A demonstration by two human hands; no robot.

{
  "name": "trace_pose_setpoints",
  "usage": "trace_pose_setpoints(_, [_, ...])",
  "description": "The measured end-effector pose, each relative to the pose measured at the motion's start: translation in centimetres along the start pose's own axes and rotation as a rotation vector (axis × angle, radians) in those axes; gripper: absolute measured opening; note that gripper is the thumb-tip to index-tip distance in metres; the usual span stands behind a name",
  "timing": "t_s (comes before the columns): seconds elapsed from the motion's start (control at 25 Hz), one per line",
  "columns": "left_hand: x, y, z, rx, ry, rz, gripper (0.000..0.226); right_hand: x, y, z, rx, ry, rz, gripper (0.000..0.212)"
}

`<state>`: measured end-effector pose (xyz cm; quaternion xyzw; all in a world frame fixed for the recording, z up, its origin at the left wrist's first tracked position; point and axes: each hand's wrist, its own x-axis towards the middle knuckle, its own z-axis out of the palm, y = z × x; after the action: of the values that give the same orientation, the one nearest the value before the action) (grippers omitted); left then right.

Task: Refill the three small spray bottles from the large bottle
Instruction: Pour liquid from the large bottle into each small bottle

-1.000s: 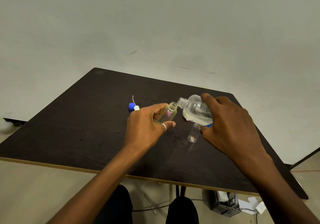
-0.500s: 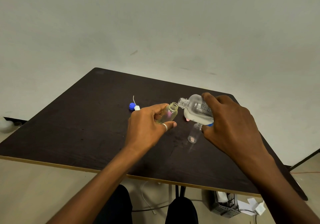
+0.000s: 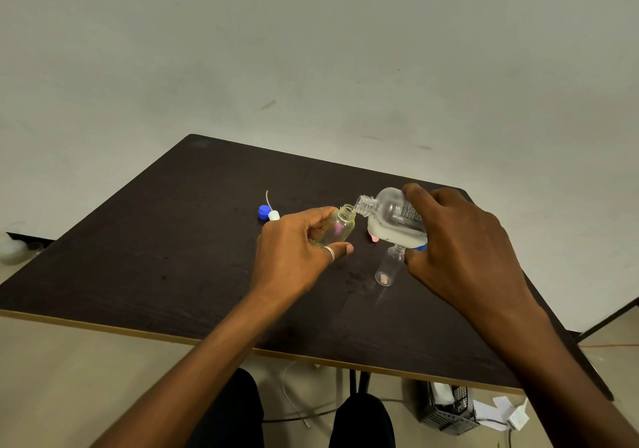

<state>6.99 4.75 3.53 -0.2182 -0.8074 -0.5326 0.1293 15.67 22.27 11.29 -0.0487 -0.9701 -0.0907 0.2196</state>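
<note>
My left hand [image 3: 294, 254] grips a small clear spray bottle [image 3: 337, 228], uncapped, tilted to the right and holding a little yellowish liquid. My right hand [image 3: 460, 250] holds the large clear bottle [image 3: 394, 221] tipped on its side, whitish liquid pooled along its lower side. The large bottle's open neck touches the small bottle's mouth. A second small clear bottle [image 3: 387, 269] lies on the dark table [image 3: 173, 257] below the large bottle. A blue cap [image 3: 264, 211] and a white spray head with a thin tube [image 3: 273, 214] lie left of my left hand.
A pink object [image 3: 374, 238] peeks out under the large bottle, and something blue [image 3: 420, 247] shows by my right thumb. Under the table's front edge are my knees, a white cable [image 3: 290, 399], and a dark basket with papers [image 3: 446, 409]. A pale wall stands behind.
The large bottle's neck has dipped slightly and closed onto the small bottle's mouth. Both hands have otherwise stayed in place.
</note>
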Motion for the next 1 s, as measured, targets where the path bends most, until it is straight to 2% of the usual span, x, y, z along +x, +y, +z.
trace_pose_setpoints(1.0, [0.01,-0.15,0.19,-0.047,-0.018,-0.033,0.059,0.07,0.05,0.06,-0.001,0.005,-0.013,0.075])
